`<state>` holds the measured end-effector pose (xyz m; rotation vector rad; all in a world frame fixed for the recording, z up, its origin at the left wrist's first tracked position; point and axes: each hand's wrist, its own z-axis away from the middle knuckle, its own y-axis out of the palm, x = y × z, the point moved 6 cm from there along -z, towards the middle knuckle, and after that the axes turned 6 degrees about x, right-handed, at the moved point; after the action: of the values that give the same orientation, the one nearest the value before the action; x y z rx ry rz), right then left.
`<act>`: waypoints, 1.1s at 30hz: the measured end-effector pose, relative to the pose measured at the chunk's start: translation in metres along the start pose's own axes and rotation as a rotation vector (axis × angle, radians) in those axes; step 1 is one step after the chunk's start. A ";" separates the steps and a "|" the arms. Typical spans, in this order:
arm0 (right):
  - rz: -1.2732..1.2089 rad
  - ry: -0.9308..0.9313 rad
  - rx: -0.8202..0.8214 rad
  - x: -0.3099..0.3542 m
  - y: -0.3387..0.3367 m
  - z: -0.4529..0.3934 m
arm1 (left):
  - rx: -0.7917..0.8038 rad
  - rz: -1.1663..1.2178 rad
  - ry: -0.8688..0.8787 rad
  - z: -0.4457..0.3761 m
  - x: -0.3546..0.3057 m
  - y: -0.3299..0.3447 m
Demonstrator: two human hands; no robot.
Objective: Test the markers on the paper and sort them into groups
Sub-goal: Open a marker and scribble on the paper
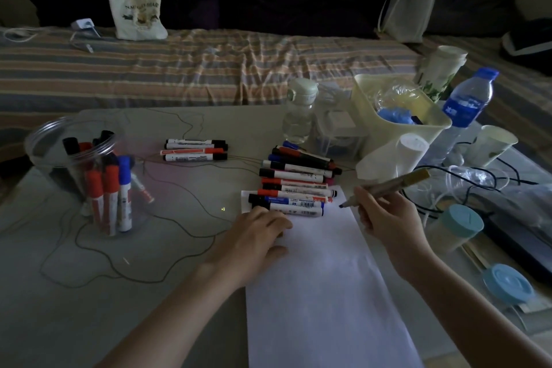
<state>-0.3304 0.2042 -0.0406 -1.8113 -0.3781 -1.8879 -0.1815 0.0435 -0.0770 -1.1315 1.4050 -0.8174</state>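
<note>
At the far left a clear round plastic tub [59, 140] stands on the grey table [179, 293], with red, blue and black markers [109, 194] standing up in it. A thin wire [89, 248] loops over the table near it. Next comes a small group of four markers [195, 150] lying side by side. The left hand [257, 236] lies palm down on the top left corner of the white paper [322, 293], its fingers bent and pressing the sheet, and its fingertips touch the nearest pen of a long row of markers [295, 185] that runs across the top edge of the paper. The right hand [385, 215] is lifted above the right edge of the paper, and its fingers pinch an open marker [388, 188] with the dark tip pointing down and left, just over the sheet. Farther right stand a clear bottle [298, 110], a pale plastic bin [400, 116], a blue water bottle [469, 98] and a jar with a blue lid [460, 224].
</note>
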 end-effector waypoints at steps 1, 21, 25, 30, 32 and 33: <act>0.042 -0.038 -0.001 0.001 0.002 -0.005 | -0.003 -0.011 0.011 0.000 0.001 0.002; -0.001 -0.260 0.137 -0.040 0.026 0.024 | 0.197 -0.029 -0.071 0.019 -0.008 0.004; 0.041 -0.261 0.253 -0.035 0.037 0.020 | 0.156 -0.044 -0.124 0.005 -0.011 0.009; 0.024 -0.270 0.243 -0.025 0.048 -0.008 | 0.113 -0.007 -0.157 -0.007 -0.006 0.004; -0.010 -0.257 0.215 -0.022 0.051 -0.016 | 0.103 -0.029 -0.141 -0.007 -0.005 -0.001; -0.026 -0.252 0.203 -0.023 0.052 -0.018 | 0.109 -0.044 -0.120 -0.006 -0.005 -0.002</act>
<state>-0.3186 0.1550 -0.0714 -1.9142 -0.6585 -1.5762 -0.1870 0.0468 -0.0725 -1.1124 1.2260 -0.8327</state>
